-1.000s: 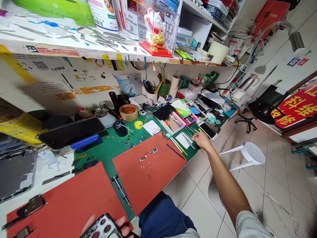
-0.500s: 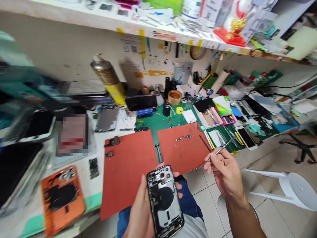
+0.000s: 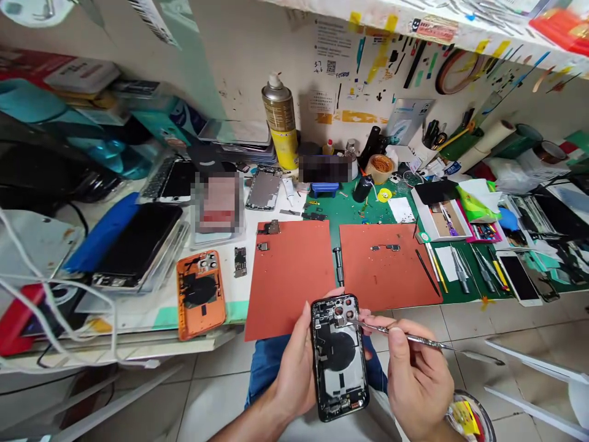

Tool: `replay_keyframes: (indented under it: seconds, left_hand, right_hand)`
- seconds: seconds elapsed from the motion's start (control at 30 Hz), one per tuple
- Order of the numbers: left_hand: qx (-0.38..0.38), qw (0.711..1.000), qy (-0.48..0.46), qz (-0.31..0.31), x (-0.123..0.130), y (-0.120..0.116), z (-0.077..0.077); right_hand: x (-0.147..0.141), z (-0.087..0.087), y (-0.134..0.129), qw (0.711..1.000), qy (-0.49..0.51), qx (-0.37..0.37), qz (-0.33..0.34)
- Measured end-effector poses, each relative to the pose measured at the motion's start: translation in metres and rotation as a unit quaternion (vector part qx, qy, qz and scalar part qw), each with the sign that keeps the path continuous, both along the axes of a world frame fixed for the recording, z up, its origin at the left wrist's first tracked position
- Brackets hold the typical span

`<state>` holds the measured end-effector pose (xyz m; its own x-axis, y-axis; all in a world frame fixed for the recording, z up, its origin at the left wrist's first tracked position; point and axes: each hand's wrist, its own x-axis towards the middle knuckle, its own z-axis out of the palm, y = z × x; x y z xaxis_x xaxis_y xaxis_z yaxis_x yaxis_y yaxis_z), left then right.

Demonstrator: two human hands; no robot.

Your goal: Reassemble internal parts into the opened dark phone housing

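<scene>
At the left of the bench, a flat orange phone rear housing [image 3: 189, 319] with a black circular patch lies near the front edge. To its right, a square red-orange silicone mat [image 3: 288, 288] carries small dark metal brackets near its top edge. A slim steel screwdriver [image 3: 339, 265] lies between this mat and a second red-orange silicone mat [image 3: 391, 270].

The black-framed phone housing [image 3: 339, 368] is held clear of the bench, just in front of the mats and above the person's knees. The left hand [image 3: 294, 374] supports it in a closed grip, with the thumb along its left edge and the interior facing up. The right hand [image 3: 416, 374] pinches a slender steel pick [image 3: 414, 337] between thumb and fingers.

Change: the right hand has moved in from the side of the housing. The pick tip now sits at a small silver bracket [image 3: 340, 317] beside the camera openings, so the point of work is now this upper corner.
</scene>
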<state>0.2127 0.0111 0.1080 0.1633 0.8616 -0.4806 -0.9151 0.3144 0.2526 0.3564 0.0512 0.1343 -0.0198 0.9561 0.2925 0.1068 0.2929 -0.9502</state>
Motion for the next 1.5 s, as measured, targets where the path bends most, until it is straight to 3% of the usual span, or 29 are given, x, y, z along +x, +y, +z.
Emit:
replay_keyframes:
  seconds: [0.37, 0.6, 0.87, 1.17, 1.5]
  left_hand:
    - [0.011, 0.999, 0.017, 0.034, 0.007, -0.002, -0.004]
    - [-0.003, 0.997, 0.033, 0.063, 0.011, 0.0, 0.007]
    - [0.005, 0.997, 0.04, 0.072, 0.012, -0.001, 0.006]
    - [0.012, 0.996, 0.036, 0.081, 0.014, -0.001, -0.005]
    - [0.023, 0.996, 0.024, 0.086, 0.013, -0.002, -0.012]
  right_hand:
    - [0.001, -0.01, -0.01, 0.995, -0.07, 0.067, -0.012]
    - [0.001, -0.012, -0.009, 0.996, -0.051, 0.069, -0.007]
    - [0.006, -0.023, -0.008, 0.997, 0.061, -0.043, 0.019]
    - [0.002, -0.025, -0.009, 0.996, 0.08, -0.033, 0.008]
    - [0.001, -0.028, -0.009, 0.981, 0.151, -0.118, 0.016]
